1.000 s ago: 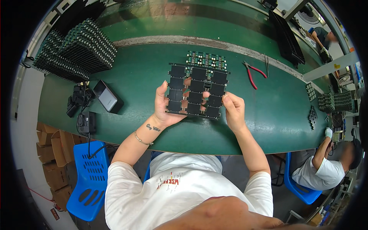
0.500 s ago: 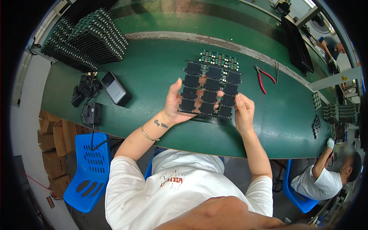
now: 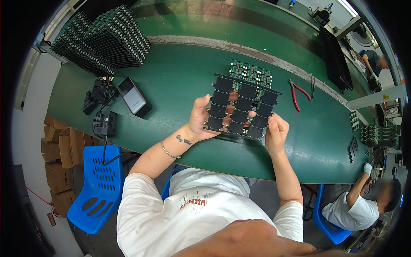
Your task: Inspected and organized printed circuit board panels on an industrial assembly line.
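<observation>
Between my two hands is a circuit board panel (image 3: 243, 104), its face covered with rows of black rectangular modules joined by thin strips. It is tilted and held up above the green table. My left hand (image 3: 199, 119) grips its left edge, thumb up along the side and fingers underneath, partly seen through the gaps. At the lower right edge, my right hand (image 3: 277, 130) pinches the panel, with a fingertip showing through an opening. Just beyond the panel lies a green circuit board panel (image 3: 251, 73) with small pale components, partly covered from view.
Red-handled pliers (image 3: 296, 95) and tweezers (image 3: 313, 88) lie to the right. At left are a power bank (image 3: 134, 97), black adapters with cables (image 3: 102, 92) and tall stacks of circuit boards (image 3: 117, 38). A co-worker (image 3: 355, 207) sits at the right, near more boards (image 3: 380, 135).
The whole view has shifted slightly, so table things appear a little lower and to the right. Both hands keep their hold on the panel, whose tilt has changed slightly.
</observation>
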### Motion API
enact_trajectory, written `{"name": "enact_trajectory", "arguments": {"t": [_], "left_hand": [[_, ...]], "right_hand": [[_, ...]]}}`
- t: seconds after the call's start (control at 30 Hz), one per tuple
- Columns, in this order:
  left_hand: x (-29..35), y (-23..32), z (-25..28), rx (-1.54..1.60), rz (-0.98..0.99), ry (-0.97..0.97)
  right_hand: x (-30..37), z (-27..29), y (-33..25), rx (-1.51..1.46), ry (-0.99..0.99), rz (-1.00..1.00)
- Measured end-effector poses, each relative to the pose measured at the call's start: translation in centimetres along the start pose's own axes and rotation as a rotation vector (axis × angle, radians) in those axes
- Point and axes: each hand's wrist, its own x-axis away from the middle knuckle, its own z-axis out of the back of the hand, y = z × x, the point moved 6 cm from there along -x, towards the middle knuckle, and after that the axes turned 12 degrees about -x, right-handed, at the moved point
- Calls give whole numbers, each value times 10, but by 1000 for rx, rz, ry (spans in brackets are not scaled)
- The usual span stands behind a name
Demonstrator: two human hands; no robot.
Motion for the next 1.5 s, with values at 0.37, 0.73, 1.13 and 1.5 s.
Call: {"name": "enact_trajectory", "arguments": {"t": [0.37, 0.73, 1.13, 1.5], "left_hand": [[1, 1, 0, 2, -10, 98], [1, 4, -7, 84, -30, 46], [0, 3, -1, -14, 8, 134], [-5, -2, 1, 195, 25, 106]], "right_hand": [[3, 10, 11, -46, -4, -47], [4, 26, 29, -144, -31, -102], [-3, 16, 23, -163, 57, -203], [-6, -7, 17, -335, 144, -473]]}}
